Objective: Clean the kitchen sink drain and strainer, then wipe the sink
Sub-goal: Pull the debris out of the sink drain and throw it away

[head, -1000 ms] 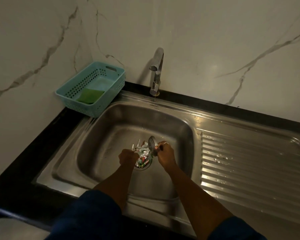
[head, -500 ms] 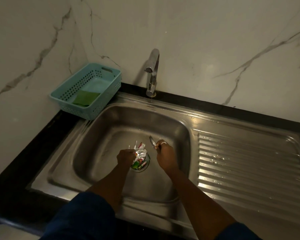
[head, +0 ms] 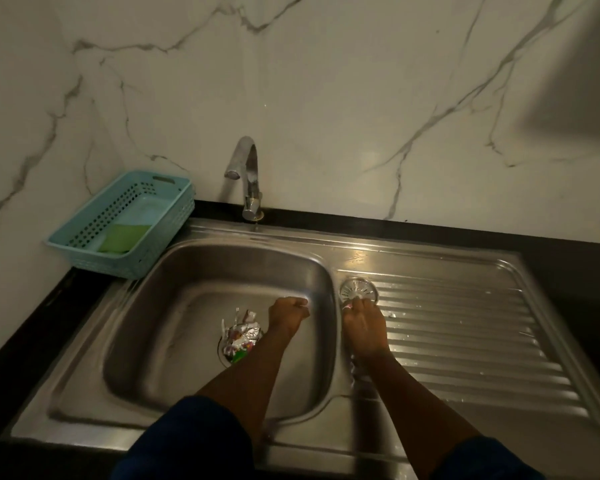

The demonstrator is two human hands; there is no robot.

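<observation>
- The wall [head: 326, 98] in front of me is white marble with thin grey veins.
- The counter [head: 32, 323] is black.
- The sink [head: 194, 306] is silver steel; its drainboard [head: 465, 341] is ribbed in straight parallel ridges.
- The tap [head: 248, 178] is shiny chrome.
- The basket [head: 94, 244] is pale turquoise, its walls dotted with small holes.
- The sponge [head: 125, 237] in it is green.
- The strainer [head: 358, 289] is silver with a ring of slots.
- The wrappers [head: 239, 337] are crinkled silver with red and green bits.
- My sleeves [head: 187, 441] are dark blue.
</observation>
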